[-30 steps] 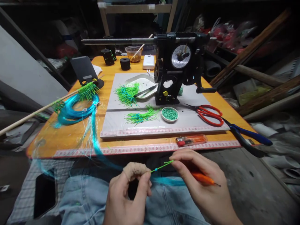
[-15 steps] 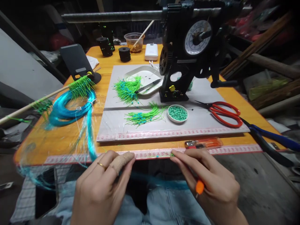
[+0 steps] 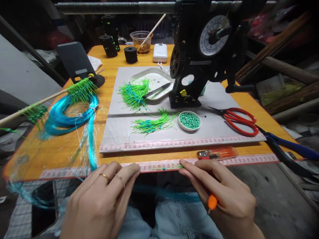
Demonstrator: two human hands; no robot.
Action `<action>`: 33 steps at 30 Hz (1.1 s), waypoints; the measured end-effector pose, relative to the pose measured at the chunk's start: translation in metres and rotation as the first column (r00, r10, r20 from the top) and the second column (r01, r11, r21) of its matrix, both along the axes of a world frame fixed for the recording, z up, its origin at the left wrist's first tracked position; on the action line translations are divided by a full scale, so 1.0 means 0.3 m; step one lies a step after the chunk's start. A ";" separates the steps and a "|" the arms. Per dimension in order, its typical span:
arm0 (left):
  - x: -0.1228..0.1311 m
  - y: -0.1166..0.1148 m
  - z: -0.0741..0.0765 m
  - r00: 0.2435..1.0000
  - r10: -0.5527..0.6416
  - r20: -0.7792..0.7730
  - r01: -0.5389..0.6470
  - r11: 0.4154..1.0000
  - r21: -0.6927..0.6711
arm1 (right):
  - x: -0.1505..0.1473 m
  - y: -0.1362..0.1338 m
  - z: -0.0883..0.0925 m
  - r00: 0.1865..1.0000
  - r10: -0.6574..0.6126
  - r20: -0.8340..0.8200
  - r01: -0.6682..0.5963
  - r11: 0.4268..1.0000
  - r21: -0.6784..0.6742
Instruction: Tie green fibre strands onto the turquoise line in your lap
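Note:
At the table's front edge, my left hand [image 3: 103,192] is closed in a pinch, with a gold ring and a beige-wrapped finger. Opposite it, my right hand [image 3: 221,191] pinches the green end of a thin line [image 3: 179,166]. A small blue bead [image 3: 164,168] sits between the hands, in front of a pink measuring tape [image 3: 149,167]. The line itself is almost too thin to see. From beneath my right fingers an orange-ended tool [image 3: 212,201] sticks out; the rest is hidden by the hand.
A grey board [image 3: 119,132] bears green line bundles [image 3: 149,124], a bead dish [image 3: 189,120], red-handled scissors [image 3: 241,122] and a black geared machine [image 3: 189,66]. Nearby are an orange lighter [image 3: 219,153], pliers [image 3: 289,146], a blue line coil [image 3: 72,113] and a phone stand [image 3: 76,61].
Both hands and the bead shift slightly left in view, the left hand a little more. The table view shifts too. Both pinches stay closed.

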State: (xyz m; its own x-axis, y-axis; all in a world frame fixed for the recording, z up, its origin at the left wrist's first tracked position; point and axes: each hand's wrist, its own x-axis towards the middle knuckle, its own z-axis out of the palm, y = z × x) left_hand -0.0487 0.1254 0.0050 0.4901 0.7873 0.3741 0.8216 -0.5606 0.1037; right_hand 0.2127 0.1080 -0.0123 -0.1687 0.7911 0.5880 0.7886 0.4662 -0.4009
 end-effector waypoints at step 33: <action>0.148 -0.065 0.081 0.756 0.138 0.640 0.028 0.970 -0.242 | -0.042 -0.075 0.052 0.835 0.114 -0.538 -0.220 0.966 -0.136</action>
